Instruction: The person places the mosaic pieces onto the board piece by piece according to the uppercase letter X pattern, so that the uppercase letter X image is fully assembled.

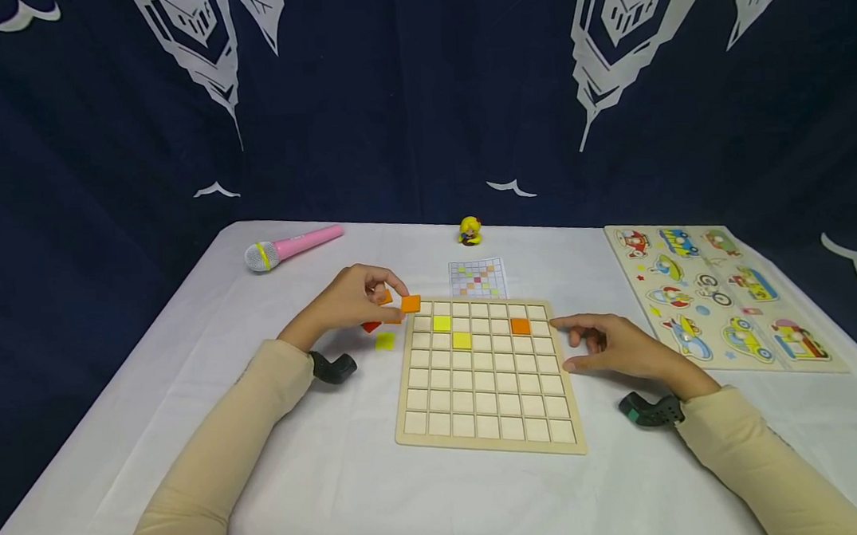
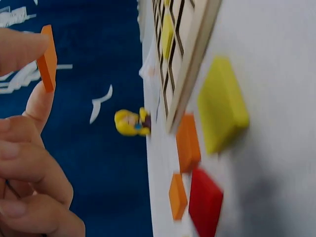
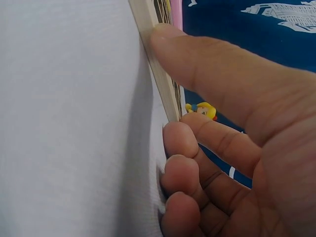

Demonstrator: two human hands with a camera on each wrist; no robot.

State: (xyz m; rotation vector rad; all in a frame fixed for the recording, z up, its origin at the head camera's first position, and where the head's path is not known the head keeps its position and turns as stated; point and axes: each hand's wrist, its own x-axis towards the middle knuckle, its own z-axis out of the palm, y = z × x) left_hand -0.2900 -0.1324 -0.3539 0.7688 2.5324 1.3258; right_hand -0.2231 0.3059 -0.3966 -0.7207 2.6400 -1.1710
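Note:
A wooden grid board (image 1: 489,424) lies on the white table. Two yellow tiles (image 1: 441,323) and one orange tile (image 1: 520,326) sit in its upper cells. My left hand (image 1: 399,295) pinches an orange tile (image 1: 411,303) between thumb and forefinger, just above the board's top left corner; the left wrist view shows this tile (image 2: 48,58) on edge. Loose red (image 1: 370,327), yellow (image 1: 385,341) and orange (image 1: 392,318) tiles lie left of the board. My right hand (image 1: 582,342) rests at the board's right edge, thumb (image 3: 197,54) against the rim (image 3: 155,59), fingers loosely curled on the cloth.
Behind the board lies a pattern card (image 1: 478,278), and beyond it stands a small yellow figurine (image 1: 469,230). A pink toy microphone (image 1: 294,247) lies at the back left. A vehicle peg puzzle (image 1: 720,295) fills the right side. A dark blue curtain hangs behind the table.

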